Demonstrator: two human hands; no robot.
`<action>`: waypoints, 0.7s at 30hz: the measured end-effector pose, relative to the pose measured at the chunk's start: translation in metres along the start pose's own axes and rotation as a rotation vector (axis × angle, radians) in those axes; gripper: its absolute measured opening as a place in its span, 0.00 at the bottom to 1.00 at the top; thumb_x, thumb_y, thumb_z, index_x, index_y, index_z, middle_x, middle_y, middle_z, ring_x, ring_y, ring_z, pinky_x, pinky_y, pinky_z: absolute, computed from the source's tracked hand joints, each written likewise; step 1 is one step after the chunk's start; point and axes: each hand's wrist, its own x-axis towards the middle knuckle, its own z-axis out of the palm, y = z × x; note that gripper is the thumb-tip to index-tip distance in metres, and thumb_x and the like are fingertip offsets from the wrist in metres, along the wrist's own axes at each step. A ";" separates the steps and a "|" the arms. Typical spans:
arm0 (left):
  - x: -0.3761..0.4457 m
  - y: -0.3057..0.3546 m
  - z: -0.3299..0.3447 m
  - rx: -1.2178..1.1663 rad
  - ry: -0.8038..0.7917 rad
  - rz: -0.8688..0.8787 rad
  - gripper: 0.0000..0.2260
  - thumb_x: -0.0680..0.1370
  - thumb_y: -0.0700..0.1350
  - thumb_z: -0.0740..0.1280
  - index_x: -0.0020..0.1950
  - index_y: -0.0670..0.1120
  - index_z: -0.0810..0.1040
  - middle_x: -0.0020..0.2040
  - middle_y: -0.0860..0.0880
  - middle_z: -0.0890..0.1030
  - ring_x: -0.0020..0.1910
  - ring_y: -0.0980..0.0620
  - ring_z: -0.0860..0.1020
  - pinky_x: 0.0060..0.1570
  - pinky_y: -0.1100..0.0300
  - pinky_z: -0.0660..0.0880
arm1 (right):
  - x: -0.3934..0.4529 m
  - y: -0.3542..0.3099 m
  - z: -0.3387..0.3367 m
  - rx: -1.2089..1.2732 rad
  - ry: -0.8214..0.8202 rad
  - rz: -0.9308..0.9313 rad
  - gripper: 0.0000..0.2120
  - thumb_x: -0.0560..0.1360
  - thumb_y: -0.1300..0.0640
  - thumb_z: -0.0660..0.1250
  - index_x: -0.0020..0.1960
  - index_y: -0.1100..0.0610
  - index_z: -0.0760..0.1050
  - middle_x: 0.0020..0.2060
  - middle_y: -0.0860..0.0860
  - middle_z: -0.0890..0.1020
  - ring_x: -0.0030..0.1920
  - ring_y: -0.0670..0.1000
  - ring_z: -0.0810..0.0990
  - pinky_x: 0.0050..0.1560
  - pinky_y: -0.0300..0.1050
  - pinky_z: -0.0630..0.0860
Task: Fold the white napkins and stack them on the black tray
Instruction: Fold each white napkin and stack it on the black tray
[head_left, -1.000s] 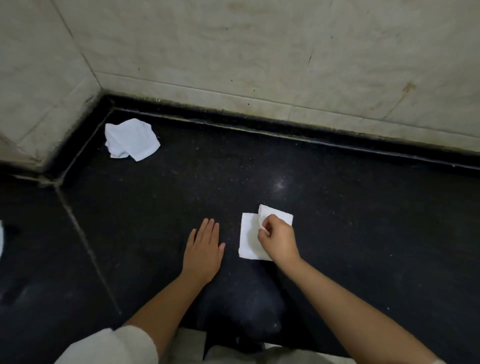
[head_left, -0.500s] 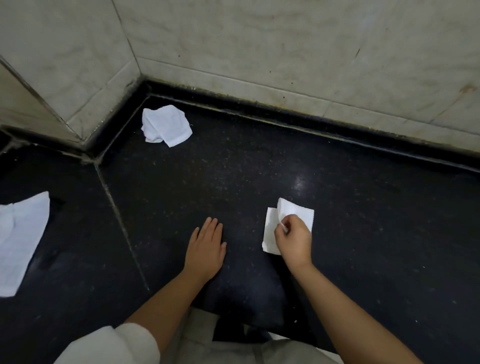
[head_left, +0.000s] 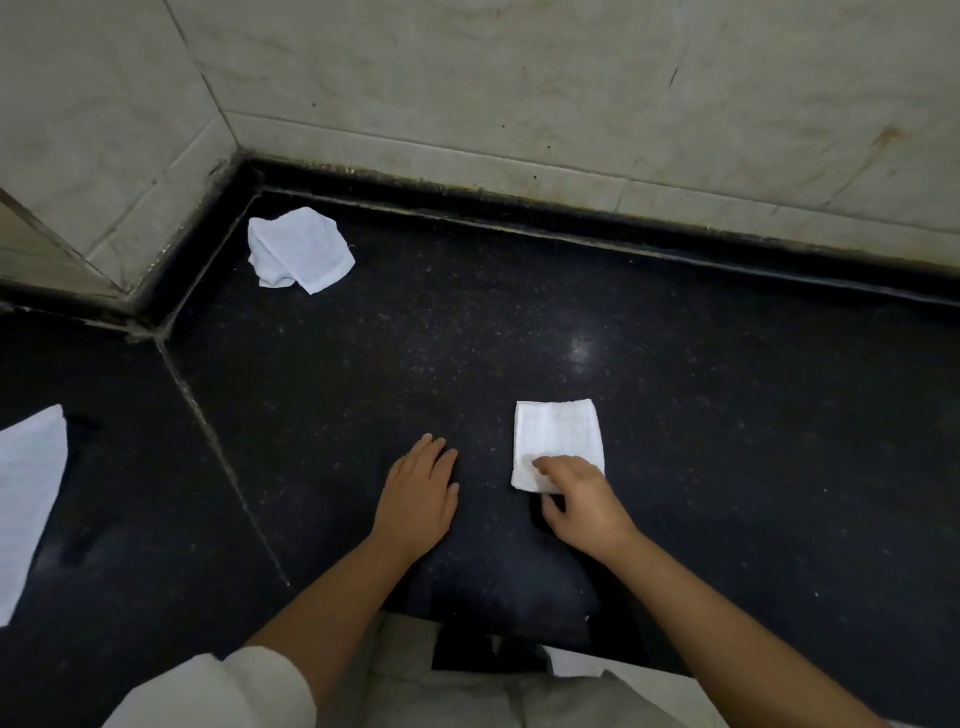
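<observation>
Black counter (head_left: 727, 415): folded napkin (head_left: 558, 434) now flat, right hand (head_left: 582, 499) unpinched, left hand (head_left: 418, 493) open.

No readable text, label, brand, number or sign is seen anywhere in the frame; all visible surfaces are unmarked.

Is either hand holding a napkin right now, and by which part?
Nothing is lifted. The right hand rests its fingertips on the folded napkin's near edge; a pinch cannot be told. The left hand lies flat on the black counter.
</observation>
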 end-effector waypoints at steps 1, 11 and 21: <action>0.003 0.005 -0.001 0.009 0.004 0.079 0.19 0.70 0.49 0.56 0.47 0.42 0.84 0.47 0.45 0.85 0.48 0.47 0.84 0.42 0.55 0.82 | -0.006 0.008 -0.002 -0.051 0.062 0.004 0.20 0.60 0.71 0.73 0.51 0.65 0.78 0.45 0.59 0.84 0.45 0.60 0.83 0.48 0.53 0.79; 0.034 0.064 0.009 0.113 -0.092 0.391 0.15 0.54 0.59 0.78 0.34 0.52 0.83 0.36 0.57 0.82 0.34 0.58 0.81 0.34 0.67 0.77 | -0.009 0.045 -0.014 -0.296 -0.010 0.011 0.09 0.57 0.62 0.76 0.37 0.56 0.82 0.32 0.52 0.80 0.29 0.52 0.80 0.23 0.40 0.77; 0.064 0.074 0.010 0.233 -0.073 0.547 0.10 0.54 0.49 0.77 0.29 0.50 0.80 0.27 0.54 0.78 0.28 0.56 0.79 0.31 0.68 0.71 | 0.005 0.037 -0.059 -0.024 -0.154 0.247 0.10 0.72 0.63 0.60 0.46 0.66 0.79 0.44 0.59 0.80 0.43 0.55 0.76 0.42 0.45 0.70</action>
